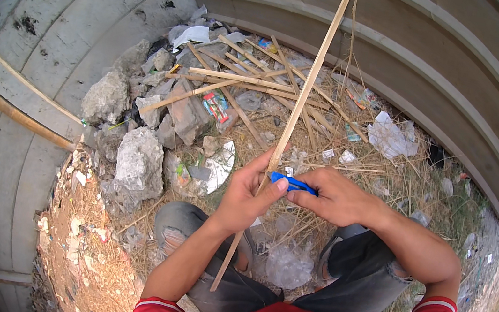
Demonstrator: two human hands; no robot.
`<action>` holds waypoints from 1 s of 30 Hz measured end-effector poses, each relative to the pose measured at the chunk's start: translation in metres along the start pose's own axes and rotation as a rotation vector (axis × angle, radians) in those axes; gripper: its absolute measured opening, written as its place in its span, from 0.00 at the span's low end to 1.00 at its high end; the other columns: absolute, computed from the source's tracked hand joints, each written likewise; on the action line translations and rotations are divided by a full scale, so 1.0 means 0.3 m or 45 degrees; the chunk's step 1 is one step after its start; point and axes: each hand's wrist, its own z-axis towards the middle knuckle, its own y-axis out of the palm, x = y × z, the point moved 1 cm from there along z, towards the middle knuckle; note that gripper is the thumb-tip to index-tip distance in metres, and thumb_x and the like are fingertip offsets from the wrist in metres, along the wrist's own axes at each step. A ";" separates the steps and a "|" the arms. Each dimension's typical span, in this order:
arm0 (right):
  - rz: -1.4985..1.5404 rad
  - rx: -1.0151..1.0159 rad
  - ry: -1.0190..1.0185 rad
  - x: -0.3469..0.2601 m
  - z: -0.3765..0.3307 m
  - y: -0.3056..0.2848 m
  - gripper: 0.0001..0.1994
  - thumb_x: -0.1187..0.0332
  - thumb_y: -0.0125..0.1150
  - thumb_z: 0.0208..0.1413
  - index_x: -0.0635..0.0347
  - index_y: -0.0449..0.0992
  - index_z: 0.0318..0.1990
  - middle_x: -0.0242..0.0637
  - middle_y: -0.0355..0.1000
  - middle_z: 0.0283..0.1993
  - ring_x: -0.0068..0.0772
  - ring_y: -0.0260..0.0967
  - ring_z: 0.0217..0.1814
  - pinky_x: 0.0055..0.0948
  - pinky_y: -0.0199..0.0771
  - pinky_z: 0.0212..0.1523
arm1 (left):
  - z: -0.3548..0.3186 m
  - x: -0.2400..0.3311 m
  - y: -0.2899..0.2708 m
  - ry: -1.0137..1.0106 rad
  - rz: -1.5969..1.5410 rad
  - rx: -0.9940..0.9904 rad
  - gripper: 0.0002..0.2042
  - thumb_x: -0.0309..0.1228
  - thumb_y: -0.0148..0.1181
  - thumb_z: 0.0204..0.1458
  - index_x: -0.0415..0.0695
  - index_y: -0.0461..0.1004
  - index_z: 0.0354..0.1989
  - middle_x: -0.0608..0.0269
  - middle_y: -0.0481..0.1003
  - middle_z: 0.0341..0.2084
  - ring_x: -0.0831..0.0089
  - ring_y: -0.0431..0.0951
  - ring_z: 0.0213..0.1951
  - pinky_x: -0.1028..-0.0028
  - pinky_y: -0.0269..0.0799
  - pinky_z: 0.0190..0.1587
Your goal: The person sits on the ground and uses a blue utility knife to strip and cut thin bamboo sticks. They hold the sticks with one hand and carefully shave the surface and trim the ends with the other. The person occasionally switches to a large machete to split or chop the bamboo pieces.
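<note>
Left of centre, rubble [133,158] lies heaped against the wall [55,30], with loose sticks [241,80] and litter across the dry straw behind it.

Left hand [248,194]: closed around a long cane [298,108], thumb laid along it. The cane runs from between the knees, up through the fist, and out past the top edge of the picture.

Right hand [337,198]: pinched shut on a small blue knife [292,182]. Its tip sits at the cane, touching the left thumb or just beside it; I cannot tell which.

Risks, my judgement:
- The tool meets the cane right at the left thumb. A slip along the grain could run it into that thumb or the fingers.
- The cane is long and held at one point only. It could twist or whip in the fist, and the lower end could skid between the knees.
- A split cane could leave splinters against a bare palm.
- Footing is loose straw, plastic and stones; a shift of weight would disturb both hands.

Hidden or unclear:
- No blade shows; fingers cover most of the blue tool, so "knife" is my reading.
- The cane's top end is cut off, and its bottom end is lost against the trousers [347,280].
- Both palms face away.
</note>
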 end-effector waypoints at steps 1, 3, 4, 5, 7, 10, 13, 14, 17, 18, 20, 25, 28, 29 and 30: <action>0.071 -0.015 0.006 0.004 0.000 -0.001 0.20 0.53 0.57 0.66 0.66 0.79 0.42 0.50 0.73 0.26 0.48 0.72 0.28 0.44 0.71 0.35 | 0.002 -0.008 -0.006 -0.002 0.004 0.000 0.34 0.30 0.65 0.63 0.36 0.56 0.74 0.75 0.75 0.34 0.92 0.65 0.27 0.86 0.58 0.27; 0.216 -0.051 0.019 0.014 0.001 0.000 0.22 0.51 0.57 0.67 0.67 0.79 0.44 0.47 0.74 0.27 0.42 0.71 0.30 0.42 0.71 0.37 | 0.004 -0.020 -0.016 0.019 0.071 0.010 0.34 0.33 0.66 0.62 0.36 0.57 0.73 0.73 0.76 0.37 0.91 0.68 0.30 0.85 0.62 0.31; 0.229 -0.082 0.099 0.009 -0.004 -0.005 0.23 0.50 0.57 0.67 0.66 0.79 0.44 0.46 0.74 0.27 0.40 0.71 0.30 0.41 0.70 0.38 | 0.005 -0.027 -0.021 0.031 0.105 0.015 0.35 0.34 0.67 0.62 0.35 0.58 0.73 0.72 0.76 0.38 0.91 0.69 0.32 0.85 0.64 0.33; 0.245 -0.118 0.177 0.001 -0.007 -0.010 0.23 0.49 0.57 0.67 0.66 0.79 0.44 0.45 0.74 0.27 0.38 0.70 0.31 0.40 0.70 0.38 | 0.009 -0.044 -0.027 0.089 0.136 0.026 0.35 0.35 0.67 0.62 0.35 0.59 0.73 0.72 0.77 0.39 0.90 0.70 0.33 0.85 0.65 0.34; 0.257 -0.100 0.262 -0.004 -0.005 -0.003 0.23 0.48 0.58 0.67 0.65 0.79 0.44 0.43 0.73 0.27 0.35 0.69 0.30 0.39 0.69 0.37 | 0.013 -0.072 -0.034 0.158 0.179 0.041 0.34 0.35 0.67 0.61 0.34 0.60 0.72 0.69 0.77 0.42 0.88 0.71 0.38 0.83 0.66 0.40; 0.239 0.053 0.294 0.006 -0.019 0.036 0.21 0.50 0.60 0.66 0.62 0.80 0.44 0.43 0.73 0.25 0.37 0.69 0.28 0.40 0.69 0.35 | 0.009 -0.082 -0.041 0.086 0.164 0.019 0.31 0.34 0.65 0.64 0.33 0.61 0.71 0.62 0.76 0.52 0.80 0.73 0.52 0.76 0.68 0.57; 0.184 0.161 0.301 0.020 -0.018 0.070 0.19 0.51 0.61 0.65 0.61 0.81 0.43 0.44 0.72 0.24 0.41 0.70 0.27 0.42 0.69 0.34 | 0.010 -0.094 -0.047 0.058 0.236 0.052 0.31 0.35 0.63 0.64 0.33 0.61 0.71 0.64 0.77 0.50 0.81 0.74 0.49 0.77 0.69 0.53; 0.157 0.195 0.294 0.029 -0.015 0.083 0.19 0.52 0.62 0.64 0.61 0.81 0.42 0.45 0.72 0.24 0.42 0.70 0.26 0.42 0.69 0.33 | 0.011 -0.098 -0.048 0.075 0.238 0.061 0.32 0.37 0.64 0.64 0.33 0.61 0.71 0.66 0.77 0.46 0.83 0.74 0.45 0.80 0.69 0.50; 0.144 0.301 0.287 0.025 -0.017 0.112 0.18 0.53 0.62 0.63 0.61 0.81 0.41 0.46 0.72 0.24 0.44 0.70 0.26 0.43 0.69 0.33 | 0.013 -0.108 -0.043 0.110 0.233 0.089 0.33 0.41 0.65 0.63 0.34 0.62 0.70 0.70 0.77 0.38 0.88 0.73 0.38 0.84 0.69 0.42; 0.150 0.338 0.289 0.021 -0.019 0.121 0.17 0.54 0.62 0.63 0.61 0.81 0.41 0.46 0.72 0.24 0.44 0.70 0.26 0.43 0.70 0.34 | 0.013 -0.110 -0.041 0.110 0.225 0.100 0.33 0.40 0.65 0.63 0.34 0.62 0.70 0.70 0.77 0.38 0.88 0.73 0.38 0.84 0.69 0.42; 0.177 0.406 0.265 0.024 -0.018 0.139 0.17 0.54 0.62 0.63 0.62 0.81 0.40 0.46 0.72 0.24 0.45 0.71 0.26 0.43 0.69 0.33 | 0.013 -0.116 -0.037 0.118 0.215 0.123 0.32 0.39 0.65 0.63 0.33 0.63 0.70 0.70 0.78 0.39 0.88 0.73 0.38 0.84 0.69 0.41; 0.250 0.483 0.320 0.028 -0.010 0.178 0.18 0.54 0.63 0.63 0.63 0.81 0.40 0.47 0.72 0.23 0.45 0.70 0.26 0.43 0.69 0.32 | 0.015 -0.140 -0.033 0.166 0.193 0.216 0.27 0.33 0.64 0.64 0.32 0.66 0.67 0.68 0.78 0.39 0.87 0.74 0.38 0.83 0.70 0.41; 0.261 0.532 0.329 0.028 -0.005 0.189 0.17 0.54 0.62 0.64 0.63 0.81 0.40 0.46 0.71 0.23 0.42 0.69 0.25 0.41 0.68 0.31 | 0.014 -0.129 -0.028 0.135 0.209 0.266 0.24 0.30 0.63 0.65 0.31 0.67 0.66 0.67 0.79 0.40 0.87 0.75 0.37 0.84 0.70 0.39; 0.260 0.550 0.319 0.033 -0.004 0.197 0.17 0.55 0.62 0.64 0.63 0.81 0.40 0.44 0.71 0.22 0.39 0.68 0.24 0.40 0.67 0.30 | 0.014 -0.132 -0.026 0.170 0.203 0.298 0.24 0.30 0.62 0.65 0.31 0.68 0.66 0.66 0.79 0.40 0.86 0.75 0.37 0.84 0.71 0.38; 0.259 0.567 0.310 0.038 -0.002 0.208 0.17 0.55 0.61 0.65 0.63 0.80 0.40 0.42 0.71 0.22 0.37 0.67 0.24 0.40 0.67 0.30 | 0.016 -0.140 -0.021 0.204 0.198 0.331 0.23 0.29 0.62 0.65 0.31 0.68 0.65 0.66 0.79 0.39 0.86 0.75 0.36 0.84 0.71 0.37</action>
